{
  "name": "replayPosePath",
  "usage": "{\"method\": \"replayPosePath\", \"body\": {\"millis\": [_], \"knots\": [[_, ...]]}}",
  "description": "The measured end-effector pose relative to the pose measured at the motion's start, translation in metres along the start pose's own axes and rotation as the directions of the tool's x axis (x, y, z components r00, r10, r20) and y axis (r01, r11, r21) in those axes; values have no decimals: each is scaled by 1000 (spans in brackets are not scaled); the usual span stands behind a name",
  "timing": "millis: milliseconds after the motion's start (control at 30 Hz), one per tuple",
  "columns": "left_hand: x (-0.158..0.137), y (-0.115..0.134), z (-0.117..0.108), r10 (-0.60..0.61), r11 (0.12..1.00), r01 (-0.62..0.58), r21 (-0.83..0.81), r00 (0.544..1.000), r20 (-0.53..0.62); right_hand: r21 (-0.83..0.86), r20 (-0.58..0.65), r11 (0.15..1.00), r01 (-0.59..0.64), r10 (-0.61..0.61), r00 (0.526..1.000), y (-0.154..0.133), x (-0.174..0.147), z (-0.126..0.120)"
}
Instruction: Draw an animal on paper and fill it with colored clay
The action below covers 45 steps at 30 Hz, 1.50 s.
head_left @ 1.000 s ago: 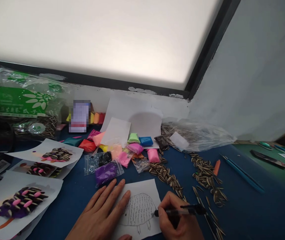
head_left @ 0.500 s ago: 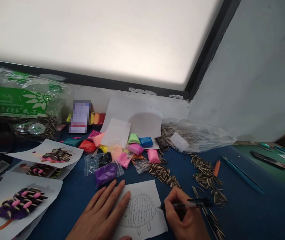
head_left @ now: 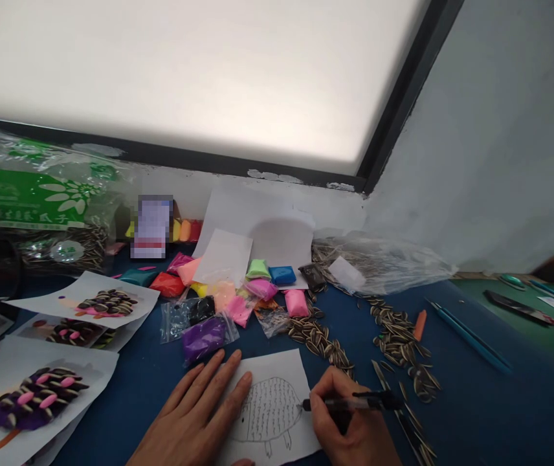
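The right hand (head_left: 357, 430), gripping a slim black pen (head_left: 367, 402), returned to the rounded black-ink drawing (head_left: 273, 411), within marking reach; the left hand (head_left: 197, 409) lay spread on the white paper sheet (head_left: 284, 362).

Looks like craft space nr window (head_left: 209, 77); judged by worktop (head_left: 476, 408) w/ bagged col. clay (head_left: 205, 336), loose seeds (head_left: 316, 340), seed-studded pics (head_left: 39, 398), ink sketch (head_left: 272, 411). Can't tell if home.

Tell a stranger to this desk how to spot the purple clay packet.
On the blue tabletop, a heap of colorful packets lies beyond the left hand. The purple clay packet sits at the heap's near edge, closest to that hand. Its deep purple sets it apart.
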State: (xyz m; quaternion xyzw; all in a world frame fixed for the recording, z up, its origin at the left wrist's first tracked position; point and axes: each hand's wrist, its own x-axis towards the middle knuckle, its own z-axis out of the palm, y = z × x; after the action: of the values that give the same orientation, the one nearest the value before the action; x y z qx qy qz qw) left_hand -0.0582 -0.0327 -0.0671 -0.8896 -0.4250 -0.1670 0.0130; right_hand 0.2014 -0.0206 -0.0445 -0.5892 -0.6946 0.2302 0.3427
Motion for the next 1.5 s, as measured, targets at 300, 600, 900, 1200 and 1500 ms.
{"method": "replayPosePath", "body": {"millis": [300,600,900,1200,1500], "knots": [[-1,0,0,13,1000,-13,22,1000,3,8,8,999,-33,33,999,-1,0,0],[2,0,-2,-22,1000,22,-9,1000,-6,155,25,982,-106,103,994,-4,0,-5],[2,10,-3,-91,996,91,9,995,-32,211,147,975,-74,43,988,-6,5,-11],[-1,7,2,-71,997,72,13,993,-98,242,110,970,-34,8,994,-12,7,-9],[-4,-13,24,-14,999,10,-51,996,-83,257,117,964,-71,41,992,-12,9,-8]]}}
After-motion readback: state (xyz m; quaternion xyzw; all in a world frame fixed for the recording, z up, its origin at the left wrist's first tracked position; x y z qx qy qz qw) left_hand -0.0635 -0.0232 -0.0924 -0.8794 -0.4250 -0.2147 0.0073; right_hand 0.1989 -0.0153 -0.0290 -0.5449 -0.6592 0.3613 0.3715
